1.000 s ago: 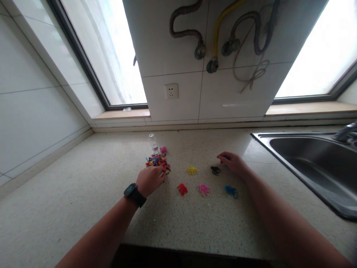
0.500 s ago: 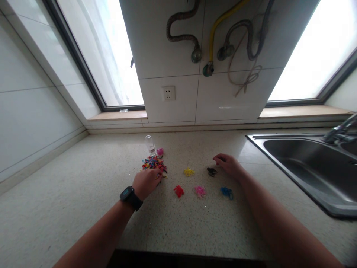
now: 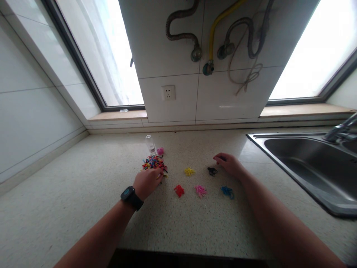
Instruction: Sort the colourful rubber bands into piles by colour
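A mixed pile of small coloured rubber bands (image 3: pixel 153 162) lies on the speckled counter (image 3: pixel 83 193). My left hand (image 3: pixel 147 181), with a black watch on the wrist, rests at the pile's near edge, fingers curled into the bands. Small sorted heaps lie to the right: yellow (image 3: pixel 189 171), red (image 3: pixel 179 190), pink (image 3: pixel 200 191), blue (image 3: pixel 227 191) and black (image 3: pixel 212 171). My right hand (image 3: pixel 229 163) lies on the counter just right of the black heap, fingers loosely curled; what they hold, if anything, is hidden.
A small clear jar (image 3: pixel 150 144) and a pink lid (image 3: pixel 160 150) stand behind the mixed pile. A steel sink (image 3: pixel 312 163) with a tap fills the right side. Tiled wall with a socket (image 3: pixel 169 92) and hoses rises behind; windows flank it.
The view shifted slightly since a second ago. Both hands stay almost in place, the left at the mixed pile, the right beside the black heap.
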`<action>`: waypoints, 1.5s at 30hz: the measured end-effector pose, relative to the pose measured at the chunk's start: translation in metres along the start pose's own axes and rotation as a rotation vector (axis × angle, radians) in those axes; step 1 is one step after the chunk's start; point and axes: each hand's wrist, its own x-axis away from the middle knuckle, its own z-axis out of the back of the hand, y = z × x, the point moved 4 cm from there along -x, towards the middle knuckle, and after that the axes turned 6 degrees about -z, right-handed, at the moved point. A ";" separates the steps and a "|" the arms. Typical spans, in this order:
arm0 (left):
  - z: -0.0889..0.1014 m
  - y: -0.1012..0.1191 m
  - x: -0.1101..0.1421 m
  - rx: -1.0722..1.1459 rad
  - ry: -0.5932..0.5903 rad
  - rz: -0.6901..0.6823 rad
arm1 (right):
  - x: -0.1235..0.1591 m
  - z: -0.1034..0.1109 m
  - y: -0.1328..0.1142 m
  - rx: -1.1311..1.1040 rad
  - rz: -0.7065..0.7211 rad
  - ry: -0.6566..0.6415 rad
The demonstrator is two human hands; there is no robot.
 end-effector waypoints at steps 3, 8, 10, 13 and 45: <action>0.001 0.000 0.000 -0.005 0.004 0.010 | 0.000 0.000 -0.001 -0.004 0.012 0.004; 0.002 0.000 0.000 -0.008 0.007 0.030 | 0.000 0.001 -0.001 -0.001 0.008 0.002; 0.002 0.000 0.000 -0.005 0.011 0.032 | 0.000 0.001 0.001 0.007 0.009 0.002; 0.003 0.001 0.000 0.005 0.020 0.028 | -0.002 0.000 0.004 0.011 0.010 -0.002; -0.005 0.080 -0.068 0.182 0.044 -0.105 | -0.001 -0.002 -0.003 0.030 -0.009 0.190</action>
